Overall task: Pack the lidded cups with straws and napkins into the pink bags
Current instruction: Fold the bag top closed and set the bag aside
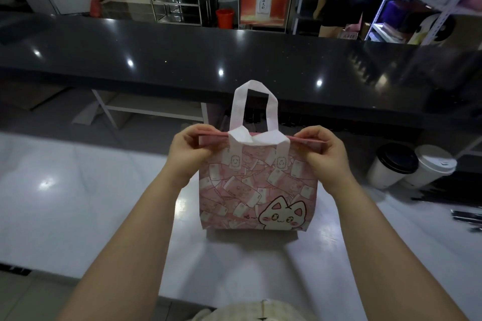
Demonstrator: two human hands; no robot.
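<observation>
Bare forearms — cream knitted top (260,311)

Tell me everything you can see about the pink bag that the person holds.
The pink bag looks like soft non-woven fabric, printed with pale rectangular shapes and a white cartoon cat at its lower right. It has white loop handles: one stands up, the near one folds down over the front. It stands upright on the white counter, mouth pulled flat and closed. The left hand pinches the top edge at one corner, the right hand at the other. Its contents cannot be seen.
</observation>
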